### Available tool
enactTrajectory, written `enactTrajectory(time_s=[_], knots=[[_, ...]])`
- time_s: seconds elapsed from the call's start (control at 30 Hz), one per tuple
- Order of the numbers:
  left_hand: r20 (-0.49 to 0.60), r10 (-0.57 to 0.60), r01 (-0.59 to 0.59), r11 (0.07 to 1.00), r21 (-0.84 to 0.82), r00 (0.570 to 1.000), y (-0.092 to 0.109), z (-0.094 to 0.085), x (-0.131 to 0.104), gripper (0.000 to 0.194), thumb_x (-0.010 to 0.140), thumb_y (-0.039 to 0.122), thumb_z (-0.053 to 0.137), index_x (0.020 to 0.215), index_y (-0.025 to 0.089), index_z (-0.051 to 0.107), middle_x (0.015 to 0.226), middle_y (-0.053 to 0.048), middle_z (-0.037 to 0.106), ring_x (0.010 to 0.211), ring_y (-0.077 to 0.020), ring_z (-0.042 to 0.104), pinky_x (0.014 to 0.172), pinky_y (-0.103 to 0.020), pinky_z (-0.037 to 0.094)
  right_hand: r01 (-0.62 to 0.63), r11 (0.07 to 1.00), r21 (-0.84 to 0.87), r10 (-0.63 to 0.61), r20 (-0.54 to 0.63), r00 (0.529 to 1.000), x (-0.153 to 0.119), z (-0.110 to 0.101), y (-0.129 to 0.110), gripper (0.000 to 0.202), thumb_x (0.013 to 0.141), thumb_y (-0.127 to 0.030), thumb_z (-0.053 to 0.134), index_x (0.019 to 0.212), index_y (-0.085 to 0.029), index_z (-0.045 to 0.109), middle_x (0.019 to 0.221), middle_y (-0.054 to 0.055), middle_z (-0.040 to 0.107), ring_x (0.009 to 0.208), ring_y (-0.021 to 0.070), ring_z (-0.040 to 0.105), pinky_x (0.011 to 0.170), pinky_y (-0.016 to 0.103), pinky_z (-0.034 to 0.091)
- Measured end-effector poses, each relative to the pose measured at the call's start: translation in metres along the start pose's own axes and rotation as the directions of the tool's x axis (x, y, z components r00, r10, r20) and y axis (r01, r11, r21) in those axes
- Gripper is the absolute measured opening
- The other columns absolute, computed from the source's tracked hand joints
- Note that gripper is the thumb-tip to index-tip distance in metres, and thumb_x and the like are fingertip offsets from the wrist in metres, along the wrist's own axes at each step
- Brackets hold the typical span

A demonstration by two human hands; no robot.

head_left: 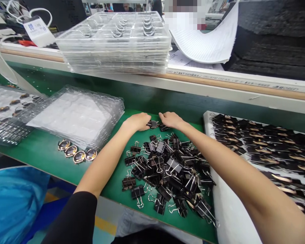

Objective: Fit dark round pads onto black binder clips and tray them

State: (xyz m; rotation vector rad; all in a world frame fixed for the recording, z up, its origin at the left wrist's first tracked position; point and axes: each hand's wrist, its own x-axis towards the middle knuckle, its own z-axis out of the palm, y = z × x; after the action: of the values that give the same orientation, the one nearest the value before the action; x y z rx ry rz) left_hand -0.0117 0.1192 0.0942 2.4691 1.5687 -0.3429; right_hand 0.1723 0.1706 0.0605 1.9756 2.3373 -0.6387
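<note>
Both my hands are at the far side of a pile of black binder clips (pixel 174 165) with silver wire handles. My left hand (pixel 138 122) is closed, its fingertips on a small black binder clip beside a dark round piece (pixel 154 124). Opposite it, my right hand (pixel 171 120) curls over another black binder clip (pixel 164 128); the fingers partly hide the grip. A narrow gap separates the two hands, with the round piece in it. The pile spreads toward me between my forearms on the green table (pixel 112 183).
Several gold-rimmed round pieces (pixel 79 156) lie left of my left forearm. Behind them are clear plastic trays (pixel 112 101) with white paper (pixel 73 115). At right, a white foam block (pixel 226 203) bears rows of clips with gold-coloured pieces. Stacked clear trays (pixel 117 51) stand on the shelf.
</note>
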Motion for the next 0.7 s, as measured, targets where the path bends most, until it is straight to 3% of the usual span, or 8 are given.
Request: enactTrajectory(time_s=[0.13,0.3,0.5,0.7], knots=[[0.040,-0.012,0.012,1.000,-0.004,0.999,-0.001,-0.004,-0.003,0.028,0.091,0.031,0.065,0.115,0.015,0.066,0.120,-0.014,0.069,0.103,-0.0264,0.070,0.079,-0.032,0.053,-0.127,0.992,-0.009,0.126,-0.012,0.992,-0.004,0.002,-0.003,0.065,0.105,-0.055,0.029,0.122,-0.007,0.071,0.128,0.029,0.066,0.121,0.0421,0.064,0.100,0.055,0.049],[0.051,-0.023,0.024,1.000,-0.010,0.998,-0.001,-0.006,-0.004,0.027,0.090,0.029,0.065,0.114,0.015,0.067,0.116,-0.014,0.070,0.100,-0.0266,0.070,0.077,-0.032,0.052,-0.189,0.970,0.155,0.205,-0.094,0.974,0.003,0.001,-0.003,0.066,0.104,-0.055,0.019,0.135,-0.015,0.061,0.143,0.022,0.058,0.134,0.0423,0.051,0.109,0.062,0.037],[0.039,-0.013,0.014,1.000,-0.028,0.999,-0.001,-0.005,-0.005,0.028,0.087,0.029,0.068,0.112,0.015,0.069,0.113,-0.014,0.071,0.098,-0.0266,0.070,0.076,-0.032,0.050,-0.198,0.969,0.146,0.234,-0.300,0.925,0.010,0.029,0.005,0.048,0.105,-0.045,0.025,0.127,-0.020,0.060,0.140,0.018,0.052,0.134,0.0381,0.044,0.110,0.062,0.031],[0.022,0.003,-0.001,0.995,-0.104,1.000,-0.010,-0.004,-0.004,0.026,0.081,0.031,0.071,0.103,0.018,0.072,0.098,-0.009,0.072,0.085,-0.0234,0.068,0.067,-0.031,0.046,-0.176,0.971,0.164,0.221,-0.324,0.920,0.011,0.036,0.016,0.042,0.106,-0.045,0.027,0.125,-0.021,0.056,0.139,0.018,0.049,0.132,0.0387,0.042,0.108,0.061,0.031]])
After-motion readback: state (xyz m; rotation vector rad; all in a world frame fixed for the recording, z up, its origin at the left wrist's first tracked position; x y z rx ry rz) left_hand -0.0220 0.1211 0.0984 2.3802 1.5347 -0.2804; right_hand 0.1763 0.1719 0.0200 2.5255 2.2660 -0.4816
